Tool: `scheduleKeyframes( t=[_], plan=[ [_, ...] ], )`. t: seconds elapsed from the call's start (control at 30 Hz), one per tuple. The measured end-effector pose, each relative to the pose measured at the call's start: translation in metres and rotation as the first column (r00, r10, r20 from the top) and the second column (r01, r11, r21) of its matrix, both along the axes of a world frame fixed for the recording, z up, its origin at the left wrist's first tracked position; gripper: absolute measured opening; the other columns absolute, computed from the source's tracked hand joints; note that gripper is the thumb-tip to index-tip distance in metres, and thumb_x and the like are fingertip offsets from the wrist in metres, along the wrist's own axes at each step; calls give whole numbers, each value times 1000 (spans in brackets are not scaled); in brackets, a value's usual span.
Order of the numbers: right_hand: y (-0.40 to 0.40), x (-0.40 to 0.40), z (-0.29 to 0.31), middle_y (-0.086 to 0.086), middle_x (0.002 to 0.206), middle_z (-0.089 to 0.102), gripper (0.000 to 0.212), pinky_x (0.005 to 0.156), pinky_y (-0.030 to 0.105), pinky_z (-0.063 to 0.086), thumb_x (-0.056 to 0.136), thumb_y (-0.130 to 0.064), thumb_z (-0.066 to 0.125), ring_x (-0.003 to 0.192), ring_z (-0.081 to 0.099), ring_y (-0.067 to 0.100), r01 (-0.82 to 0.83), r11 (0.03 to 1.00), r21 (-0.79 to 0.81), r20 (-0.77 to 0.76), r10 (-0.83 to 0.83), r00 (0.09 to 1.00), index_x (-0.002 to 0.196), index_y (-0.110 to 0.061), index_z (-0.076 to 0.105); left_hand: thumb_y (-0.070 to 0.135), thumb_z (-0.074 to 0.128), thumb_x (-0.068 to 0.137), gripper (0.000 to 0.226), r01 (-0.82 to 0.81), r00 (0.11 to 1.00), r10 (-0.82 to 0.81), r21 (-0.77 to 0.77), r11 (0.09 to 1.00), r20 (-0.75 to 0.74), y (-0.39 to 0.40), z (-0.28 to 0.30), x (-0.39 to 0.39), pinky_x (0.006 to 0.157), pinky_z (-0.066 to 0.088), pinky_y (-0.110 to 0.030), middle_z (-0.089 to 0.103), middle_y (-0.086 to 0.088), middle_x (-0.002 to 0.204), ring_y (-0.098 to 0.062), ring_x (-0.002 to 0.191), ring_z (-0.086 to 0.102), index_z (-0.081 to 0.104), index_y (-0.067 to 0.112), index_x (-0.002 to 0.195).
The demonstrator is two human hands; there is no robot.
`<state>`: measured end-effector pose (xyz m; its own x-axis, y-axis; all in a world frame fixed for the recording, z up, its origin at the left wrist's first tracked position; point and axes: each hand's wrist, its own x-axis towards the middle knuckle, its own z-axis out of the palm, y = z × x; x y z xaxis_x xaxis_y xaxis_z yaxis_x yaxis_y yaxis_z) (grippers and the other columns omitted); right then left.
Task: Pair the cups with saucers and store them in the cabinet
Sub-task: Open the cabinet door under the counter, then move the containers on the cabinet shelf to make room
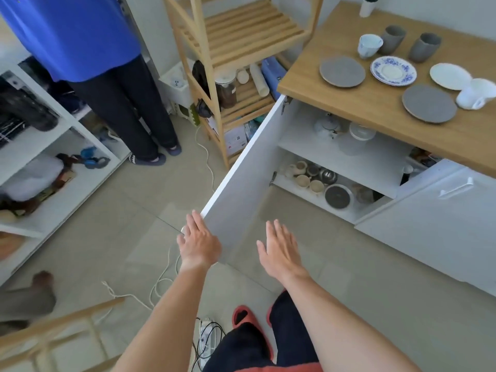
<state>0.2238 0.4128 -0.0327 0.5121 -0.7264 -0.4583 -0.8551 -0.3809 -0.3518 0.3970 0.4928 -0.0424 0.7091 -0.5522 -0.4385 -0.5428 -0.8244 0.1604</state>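
Observation:
On the wooden counter (pixel 375 103) stand two grey cups (pixel 391 39) (pixel 424 47), a blue-patterned white cup (pixel 369 45) and a white cup (pixel 473 94) lying on its side. Beside them lie two grey saucers (pixel 342 71) (pixel 429 103), a blue-patterned saucer (pixel 393 70) and a white saucer (pixel 450 76). Below, the white cabinet's left door (pixel 241 183) stands wide open, showing two shelves with crockery. My left hand (pixel 198 242) rests with straight fingers at the door's outer edge. My right hand (pixel 280 251) hovers open in front of the door, holding nothing.
A wooden slatted rack (pixel 230 49) with jars and boxes stands left of the cabinet. A person in a blue shirt (pixel 80 36) stands at a white shelf unit (pixel 53 157). White cords (pixel 206 157) trail over the tiled floor. The cabinet's right door (pixel 429 224) is ajar.

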Motion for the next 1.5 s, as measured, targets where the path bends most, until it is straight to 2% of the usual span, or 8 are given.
scheduleKeyframes(
  t=[0.1,0.23,0.4,0.6,0.83,0.97,1.33,1.5],
  plan=[
    [-9,13,1,15,167,11,63,124,44,12,105,-39,33,153,12,30,0,1000,-14,-11,0,1000,159,-10,15,24,44,91,87,22,996,-32,132,991,77,0,2,28,119,16,-46,-2,-13,163,-33,148,11,-13,4,154],
    [-24,23,3,16,166,11,64,124,44,11,105,-39,33,153,12,31,45,999,-9,-7,-45,999,159,-9,14,22,41,91,84,-60,990,24,258,964,139,-14,12,37,118,18,-47,2,-18,159,-40,145,10,-12,3,153],
    [-49,21,1,18,167,6,64,125,44,8,106,-38,33,154,9,29,129,991,26,-2,-129,992,159,-9,11,23,54,83,92,-206,975,193,116,972,112,-51,13,24,118,7,-54,3,-25,158,-44,145,3,-2,2,153],
    [-119,-3,-10,17,167,1,66,125,43,6,106,-37,35,155,6,28,239,971,32,-6,-239,971,160,-10,7,16,51,87,77,199,980,-199,-96,975,18,-137,-3,-15,115,19,-48,14,-20,158,-38,142,20,14,6,154],
    [-247,-43,-35,19,166,5,67,125,45,10,104,-34,41,153,10,34,396,918,-5,-31,-396,918,158,-8,12,18,43,97,55,430,896,-444,-188,883,-37,-274,-29,-60,112,25,-46,19,-20,156,-38,138,27,27,7,149],
    [-335,-54,-83,24,159,20,61,119,50,25,100,-32,49,144,27,40,485,869,-103,-6,-488,873,151,-8,26,18,47,94,54,498,862,-507,-216,840,13,-356,-75,-65,108,30,-48,26,-18,152,-39,131,35,33,8,145],
    [-510,-65,-203,23,164,-11,91,116,47,26,87,-32,69,149,14,41,639,689,-343,126,-640,758,158,-23,13,21,51,94,64,709,704,-682,-244,661,199,-537,-212,-65,114,26,-45,18,-19,158,-36,141,26,23,11,151],
    [-549,-58,-233,23,164,-9,103,115,49,31,73,-38,79,149,18,41,687,614,-390,236,-654,719,157,-35,19,15,52,89,82,739,673,-691,-266,619,263,-584,-242,-77,115,28,-49,-4,-16,164,-38,145,20,7,20,157]
  ],
)
